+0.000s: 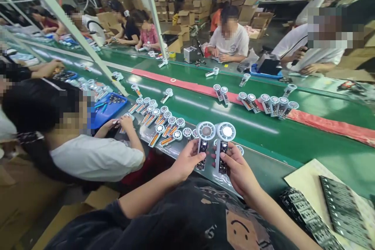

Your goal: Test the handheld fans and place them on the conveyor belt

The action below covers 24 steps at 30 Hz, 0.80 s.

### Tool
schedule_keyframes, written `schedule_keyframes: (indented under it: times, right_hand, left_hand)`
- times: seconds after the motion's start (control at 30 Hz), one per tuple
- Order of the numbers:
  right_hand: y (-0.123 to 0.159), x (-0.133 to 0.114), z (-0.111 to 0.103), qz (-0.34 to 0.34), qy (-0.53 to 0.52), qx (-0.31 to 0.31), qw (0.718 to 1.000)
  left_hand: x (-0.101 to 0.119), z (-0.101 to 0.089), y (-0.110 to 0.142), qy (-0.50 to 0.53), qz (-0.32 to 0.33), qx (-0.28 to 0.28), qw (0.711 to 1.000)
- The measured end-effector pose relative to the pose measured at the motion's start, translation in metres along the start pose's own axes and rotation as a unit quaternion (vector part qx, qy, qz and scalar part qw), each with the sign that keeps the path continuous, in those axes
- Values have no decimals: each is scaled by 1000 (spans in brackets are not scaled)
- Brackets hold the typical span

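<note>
Green belt (263,140): serves as landmark; bears a red strip (187,84) lengthwise
Left hand (187,160): grasps the left fan-like unit (204,141) by its handle, above the belt's near edge, with thumb on a dark board (202,148)
Right hand (238,168): grasps the right fan-like unit (225,141) likewise, above the same belt edge, with thumb on its own board (223,149)
Held pair: shows pale blue, spoked round heads, with a grey disc in the left and a bright white one in the right; carries small pale parts on black boards, uncovered in the handles
Done: seems to include seating the boards in both held units and in the row of units (265,103) across the belt's red strip
Left over: seems to include the orange-striped units (154,138), clustered along the belt's near edge toward its left end, with no dark board visible
Board sheets (344,207): lie stacked at the belt's near right, apparently unused
</note>
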State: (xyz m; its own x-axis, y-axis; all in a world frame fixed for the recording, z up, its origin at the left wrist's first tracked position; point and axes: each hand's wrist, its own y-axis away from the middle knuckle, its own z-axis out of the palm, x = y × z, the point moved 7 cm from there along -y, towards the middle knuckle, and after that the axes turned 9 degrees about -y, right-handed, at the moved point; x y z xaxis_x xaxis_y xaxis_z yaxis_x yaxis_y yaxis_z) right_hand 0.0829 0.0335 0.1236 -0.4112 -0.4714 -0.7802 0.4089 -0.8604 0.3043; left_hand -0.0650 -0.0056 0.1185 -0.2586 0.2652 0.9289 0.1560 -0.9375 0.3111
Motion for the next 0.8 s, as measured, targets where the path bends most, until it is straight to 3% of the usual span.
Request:
schedule_keyframes:
  times: [0.1, 0.23, 0.53, 0.8]
  right_hand:
    - [0, 15, 2, 43, 14, -18, 999]
    - [-1, 21, 15, 57, 14, -30, 998]
    - [-6, 15, 51, -1, 19, -47, 999]
    - [-11, 23, 65, -36, 4, -10, 999]
  left_hand:
    - [-15, -12, 10, 20, -21, 40, 999]
    - [-17, -22, 20, 41, -21, 61, 997]
    - [0, -54, 20, 35, -3, 62, 997]
    - [13, -69, 6, 4, -16, 12, 1000]
